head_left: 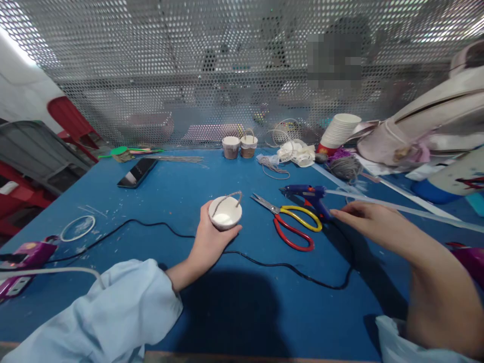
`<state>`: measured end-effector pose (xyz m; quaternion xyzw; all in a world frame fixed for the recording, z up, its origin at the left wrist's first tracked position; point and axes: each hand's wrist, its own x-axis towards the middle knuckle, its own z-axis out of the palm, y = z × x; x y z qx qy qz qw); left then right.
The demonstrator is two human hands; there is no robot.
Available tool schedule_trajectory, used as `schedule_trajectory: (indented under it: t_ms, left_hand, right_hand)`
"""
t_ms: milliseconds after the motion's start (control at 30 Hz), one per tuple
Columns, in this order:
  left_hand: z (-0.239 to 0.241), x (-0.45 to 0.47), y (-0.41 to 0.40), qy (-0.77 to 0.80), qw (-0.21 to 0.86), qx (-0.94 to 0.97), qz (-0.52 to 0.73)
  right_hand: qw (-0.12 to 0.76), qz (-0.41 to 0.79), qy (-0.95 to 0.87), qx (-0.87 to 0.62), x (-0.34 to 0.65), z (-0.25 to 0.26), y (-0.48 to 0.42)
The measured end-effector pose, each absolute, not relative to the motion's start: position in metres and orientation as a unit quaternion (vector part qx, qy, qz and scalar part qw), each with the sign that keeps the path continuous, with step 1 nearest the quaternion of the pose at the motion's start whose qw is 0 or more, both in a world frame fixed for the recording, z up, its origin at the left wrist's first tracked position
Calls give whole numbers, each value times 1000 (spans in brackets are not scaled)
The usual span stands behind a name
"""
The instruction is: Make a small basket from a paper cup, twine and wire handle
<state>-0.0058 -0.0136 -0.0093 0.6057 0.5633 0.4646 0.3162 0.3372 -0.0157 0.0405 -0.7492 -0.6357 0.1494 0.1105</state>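
My left hand [207,241] is wrapped round a small white paper cup [225,214] with a twine handle arched over its rim, held just above the blue table [242,302]. My right hand [368,218] reaches left with fingers stretched out, its fingertips touching the grip of a blue hot glue gun [308,194] that lies on the table. Scissors [291,224] with red and yellow handles lie between the cup and the glue gun.
A black cable [151,224] runs across the table. At the back stand two twine-wrapped cups [239,146], a stack of white cups [338,131], grey twine [346,166] and a phone [136,172]. A perforated metal screen [189,75] closes the far side. A purple power strip [22,257] sits at left.
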Motion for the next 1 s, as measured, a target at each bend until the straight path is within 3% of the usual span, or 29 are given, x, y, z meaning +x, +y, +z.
schedule_trajectory:
  t_ms: [233,633,1000]
  left_hand:
    - [-12,-2,-13,532,348,612,470]
    - [-17,-4,-9,434,499,609,436]
    - [-6,-5,-11,469,472,658,353]
  right_hand:
    - [186,240,-688,-659,290,48,-28]
    - [364,434,-704,-429,190,14,-23]
    - [392,373,-715,-443,180,-10,-22]
